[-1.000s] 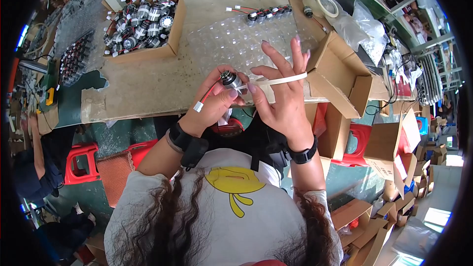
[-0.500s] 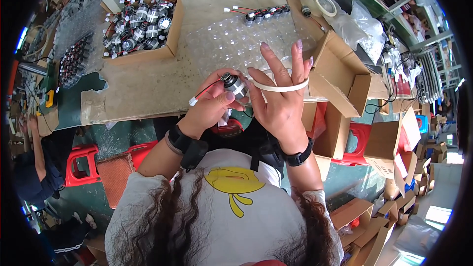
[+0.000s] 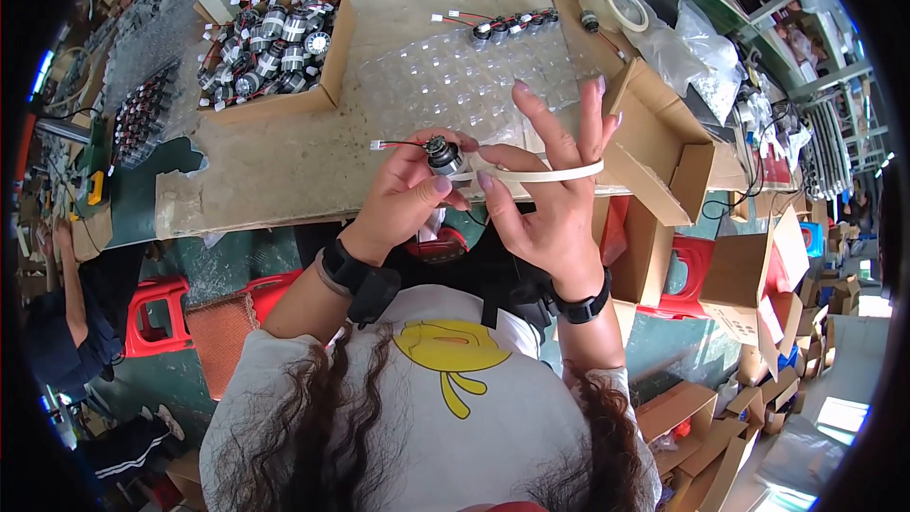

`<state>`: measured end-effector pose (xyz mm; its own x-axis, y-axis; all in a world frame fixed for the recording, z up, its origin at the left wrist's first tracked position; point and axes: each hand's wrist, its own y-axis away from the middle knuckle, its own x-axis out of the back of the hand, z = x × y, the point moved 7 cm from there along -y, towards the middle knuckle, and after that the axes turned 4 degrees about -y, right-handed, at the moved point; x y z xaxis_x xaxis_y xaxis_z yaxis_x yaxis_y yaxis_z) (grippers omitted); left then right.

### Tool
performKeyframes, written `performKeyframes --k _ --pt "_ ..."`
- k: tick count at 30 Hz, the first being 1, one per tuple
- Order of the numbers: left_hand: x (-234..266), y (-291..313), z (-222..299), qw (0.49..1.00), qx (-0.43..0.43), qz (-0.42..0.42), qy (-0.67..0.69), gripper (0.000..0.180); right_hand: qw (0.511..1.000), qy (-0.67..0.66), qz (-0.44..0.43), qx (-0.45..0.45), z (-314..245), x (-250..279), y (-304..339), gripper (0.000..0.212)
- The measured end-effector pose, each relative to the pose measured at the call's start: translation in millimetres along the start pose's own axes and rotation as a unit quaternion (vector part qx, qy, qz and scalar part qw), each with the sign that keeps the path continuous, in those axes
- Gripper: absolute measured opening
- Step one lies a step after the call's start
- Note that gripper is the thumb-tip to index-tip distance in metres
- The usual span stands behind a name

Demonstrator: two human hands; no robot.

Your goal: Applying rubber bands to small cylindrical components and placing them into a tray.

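My left hand (image 3: 393, 204) closes round a small cylindrical motor (image 3: 444, 155), black with a silver body. Red and black wires with a white plug (image 3: 379, 145) stick out to its left. A narrow ring of white tape (image 3: 573, 173) hangs on the fingers of my right hand (image 3: 555, 218). Between my right thumb and index finger I pinch the tape, and a short pale strip reaches across to the motor. The other right fingers are raised and spread. Both hands are above the table's near edge, the left fingertips partly hidden behind the motor.
A cardboard box (image 3: 332, 85) full of similar wired motors stands at the back left. Clear plastic trays (image 3: 427, 85) lie ahead, with several motors (image 3: 512, 27) behind them. An open carton (image 3: 659, 152) is at the right, near a large tape roll (image 3: 626, 9). Red stools (image 3: 156, 318) stand below.
My right hand has moved slightly right, away from the motor, with a strip of tape now stretched between them. The motor has turned in my left hand, its wires swinging upward.
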<state>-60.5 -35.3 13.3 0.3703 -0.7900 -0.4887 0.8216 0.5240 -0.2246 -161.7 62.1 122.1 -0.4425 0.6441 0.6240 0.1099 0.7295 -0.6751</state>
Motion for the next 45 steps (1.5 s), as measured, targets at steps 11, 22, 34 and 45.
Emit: performKeyframes --k 11,22,34,45 --pt "-3 0 5 0.999 -0.019 -0.028 -0.017 0.046 0.999 -0.046 -0.013 0.015 9 -4 0 0.008" --pt "-5 -3 9 0.993 -0.032 0.019 -0.109 0.041 0.999 -0.041 0.01 -0.032 10 -15 4 0.007" --pt "9 0 23 0.999 0.023 0.02 -0.029 0.041 0.994 0.029 0.079 -0.062 24 8 -8 0.004" --pt "19 0 14 0.994 0.061 0.077 0.049 0.041 0.996 0.011 0.048 -0.077 41 6 14 0.001"
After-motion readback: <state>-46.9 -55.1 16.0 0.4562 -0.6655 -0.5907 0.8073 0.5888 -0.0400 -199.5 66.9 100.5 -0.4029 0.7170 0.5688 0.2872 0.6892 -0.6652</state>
